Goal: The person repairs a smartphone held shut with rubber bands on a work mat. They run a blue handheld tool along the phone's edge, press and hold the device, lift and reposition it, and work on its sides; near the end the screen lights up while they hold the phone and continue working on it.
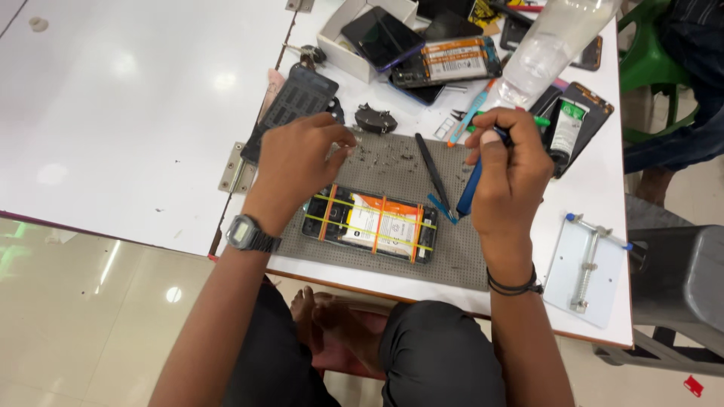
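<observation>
Opened phone [371, 225], back cover off and battery exposed, lies flat near the front edge of the grey work mat [460, 260]. Judged light, rigid and fragile; grip by the side edges only. Right hand [509, 177] grasps a blue screwdriver [469, 188]. Left hand [298, 162] pinches something too small to identify. Black tweezers [432, 169] lie between the hands.

opened phone [371, 224] | back off, battery exposed, yellow and orange bands across | flat on grey mat | blue screwdriver [470, 188] | upright, tilted

Blue screwdriver [469, 190], grey dotted mat [460, 252].
</observation>
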